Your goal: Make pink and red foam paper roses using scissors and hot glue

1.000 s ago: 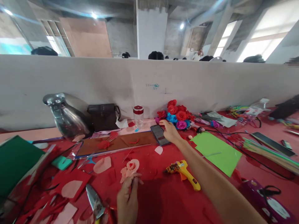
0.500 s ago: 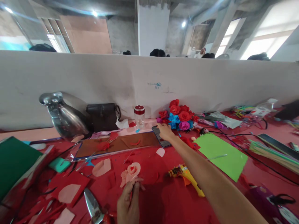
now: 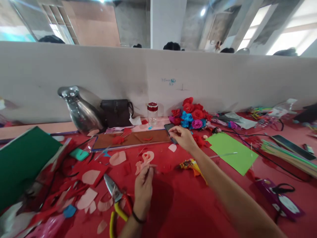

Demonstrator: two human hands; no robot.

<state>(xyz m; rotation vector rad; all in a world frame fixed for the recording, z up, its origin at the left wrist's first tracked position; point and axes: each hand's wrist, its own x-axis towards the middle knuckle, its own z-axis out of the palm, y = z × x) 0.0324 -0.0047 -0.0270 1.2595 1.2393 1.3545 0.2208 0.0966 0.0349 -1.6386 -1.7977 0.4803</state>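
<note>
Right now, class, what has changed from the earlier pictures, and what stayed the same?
The right hand over the phone eased back slightly toward the camera, fingers curling together. The view tipped down, showing more of the scissors. Nothing was visibly taken or let go: the left hand kept its grip on the pink flower.

The right hand (image 3: 184, 138) has drawn back slightly over the phone (image 3: 168, 126), fingers (image 3: 174, 130) now curled in.

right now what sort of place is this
Likely a craft workshop: the left hand holds a pink flower, and a glue gun and shears lie on the red table.
</note>
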